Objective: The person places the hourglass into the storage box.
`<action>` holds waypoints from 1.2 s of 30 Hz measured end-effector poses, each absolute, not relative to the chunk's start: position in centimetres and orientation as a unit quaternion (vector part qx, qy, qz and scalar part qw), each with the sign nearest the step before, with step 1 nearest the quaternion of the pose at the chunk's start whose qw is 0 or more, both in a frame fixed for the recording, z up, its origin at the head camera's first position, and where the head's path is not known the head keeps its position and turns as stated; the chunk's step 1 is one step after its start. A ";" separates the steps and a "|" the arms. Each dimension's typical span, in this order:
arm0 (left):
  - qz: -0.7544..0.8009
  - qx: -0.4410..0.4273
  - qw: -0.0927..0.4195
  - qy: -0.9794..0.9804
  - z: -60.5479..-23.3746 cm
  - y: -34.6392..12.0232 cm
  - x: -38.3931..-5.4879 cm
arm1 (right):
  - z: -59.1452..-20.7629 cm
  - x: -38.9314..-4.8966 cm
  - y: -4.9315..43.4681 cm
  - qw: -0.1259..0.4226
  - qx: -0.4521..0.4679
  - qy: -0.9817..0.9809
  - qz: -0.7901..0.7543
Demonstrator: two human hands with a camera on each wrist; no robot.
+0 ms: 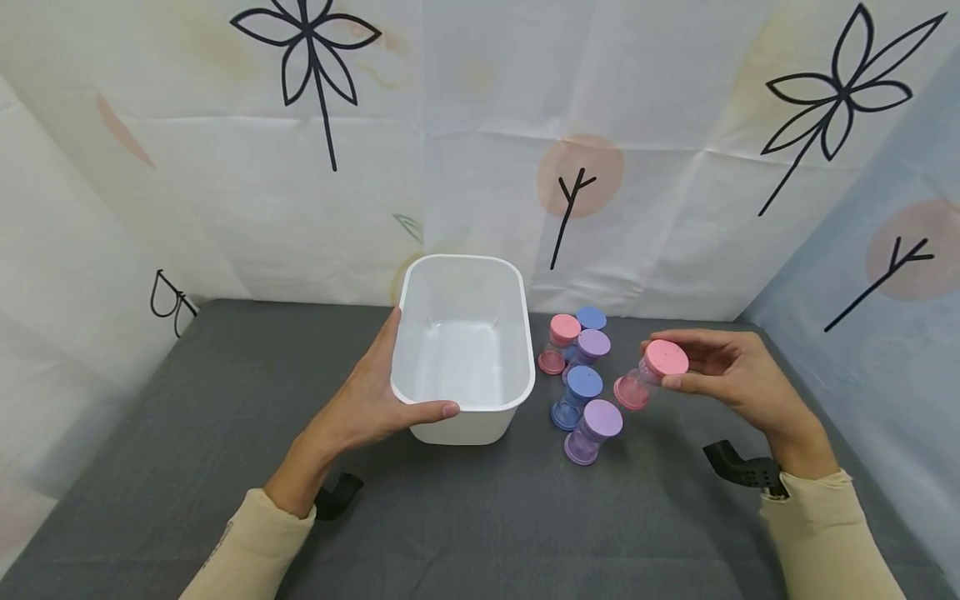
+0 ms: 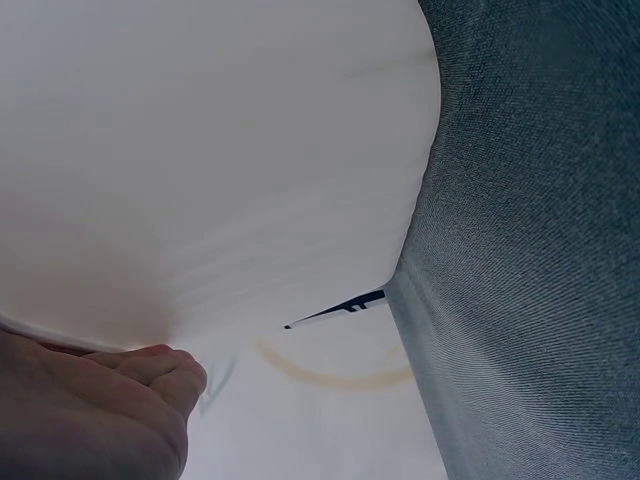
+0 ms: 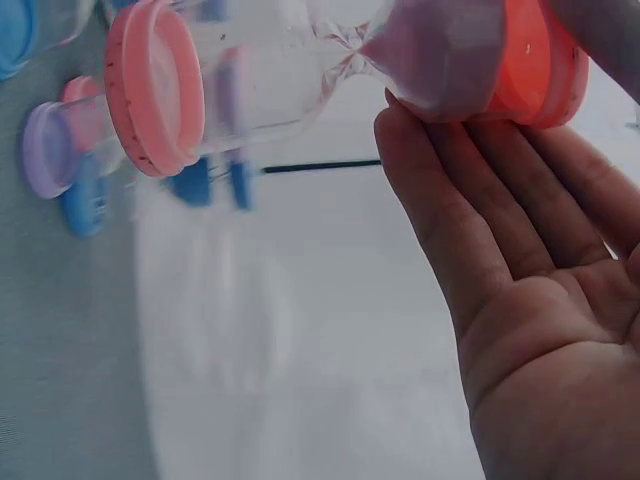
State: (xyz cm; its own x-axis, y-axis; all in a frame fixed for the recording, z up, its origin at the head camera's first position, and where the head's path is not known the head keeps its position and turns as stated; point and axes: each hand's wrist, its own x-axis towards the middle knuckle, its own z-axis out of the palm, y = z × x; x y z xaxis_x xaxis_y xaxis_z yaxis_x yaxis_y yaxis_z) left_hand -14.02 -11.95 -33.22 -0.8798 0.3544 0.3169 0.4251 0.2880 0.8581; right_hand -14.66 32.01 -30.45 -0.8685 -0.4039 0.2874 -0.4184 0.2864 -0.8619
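My left sleeve (image 1: 251, 546) and right sleeve (image 1: 828, 533) are pale cream. A black strap (image 1: 742, 468) sticks out by each wrist.

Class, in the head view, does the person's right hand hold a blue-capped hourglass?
No, the right hand grips a pink-capped hourglass by its upper end.
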 end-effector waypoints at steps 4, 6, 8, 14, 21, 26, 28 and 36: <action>-0.547 -0.242 0.028 -0.801 -32.7 -11.9 -13.8 | -28.3 -14.6 31.4 0.008 0.277 -0.780 0.561; -0.543 -0.245 0.033 -0.803 -33.5 -12.1 -14.3 | -27.1 -14.6 30.8 0.011 0.284 -0.774 0.566; -0.540 -0.247 0.037 -0.804 -34.5 -12.3 -14.9 | -26.2 -14.9 30.3 0.013 0.295 -0.765 0.573; -0.535 -0.254 0.046 -0.804 -35.4 -12.5 -15.5 | -23.3 -15.8 27.7 0.008 0.288 -0.764 0.578; -0.538 -0.255 0.044 -0.802 -35.6 -12.4 -15.5 | -21.7 -18.3 23.7 -0.025 0.278 -0.741 0.611; -0.541 -0.254 0.041 -0.800 -35.0 -12.3 -15.2 | -21.8 -20.9 20.3 -0.038 0.265 -0.727 0.632; -0.548 -0.256 0.038 -0.795 -34.3 -12.2 -14.8 | -22.0 -21.8 18.7 -0.038 0.260 -0.730 0.630; -0.550 -0.248 0.023 -0.797 -32.3 -11.9 -13.6 | -23.1 -25.1 13.2 -0.048 0.234 -0.752 0.614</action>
